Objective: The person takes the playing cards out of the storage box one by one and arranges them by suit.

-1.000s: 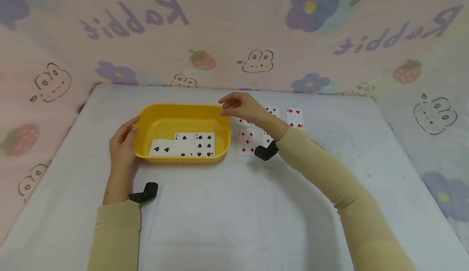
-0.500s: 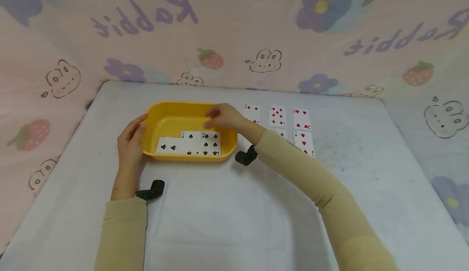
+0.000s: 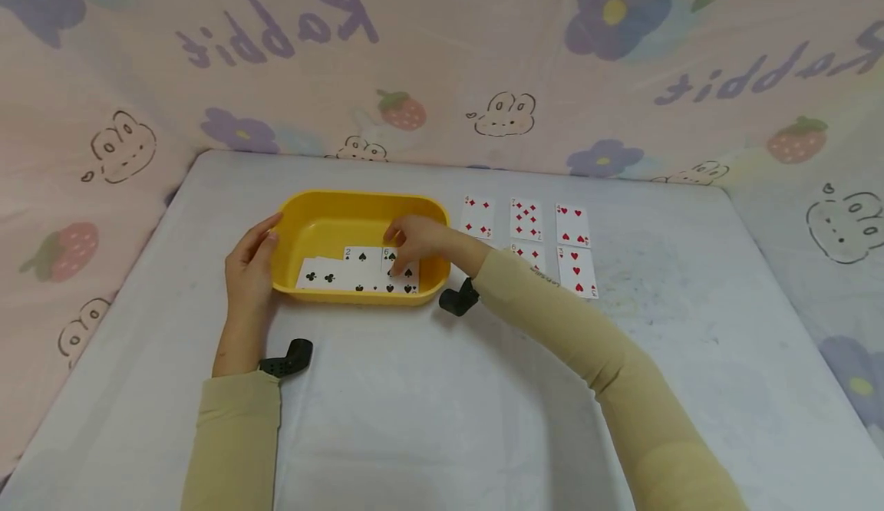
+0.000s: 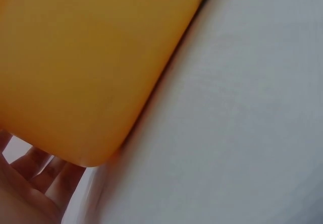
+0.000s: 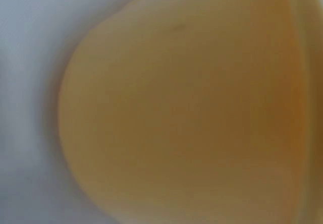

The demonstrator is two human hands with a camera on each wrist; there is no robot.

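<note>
A yellow plastic basin (image 3: 331, 296) stands on the table, and my left hand (image 3: 249, 269) holds its left end. The left wrist view shows fingers (image 4: 65, 178) at the basin's outer wall. Inside, playing cards lie face up along the near side: clubs (image 3: 319, 275), a two of spades (image 3: 362, 259) and a six of spades (image 3: 409, 275). My right hand (image 3: 424, 239) reaches over the basin's right end, its bent thumb and fingers apart, thumb tip overlapping the six of spades. In the right wrist view the basin wall (image 5: 176, 113) hides this hand.
Right of the basin, red cards lie in rows: a four of diamonds (image 3: 478, 218), seven of diamonds (image 3: 526, 219), four of hearts (image 3: 572, 224), three of hearts (image 3: 577, 273) and a six of diamonds (image 3: 528, 252) partly under the right sleeve. A printed cloth (image 3: 442, 58) hangs behind the table.
My right hand has moved left from the basin's right rim and down into it, over the six of spades. The left hand stays on the basin; the head view has shifted slightly.
</note>
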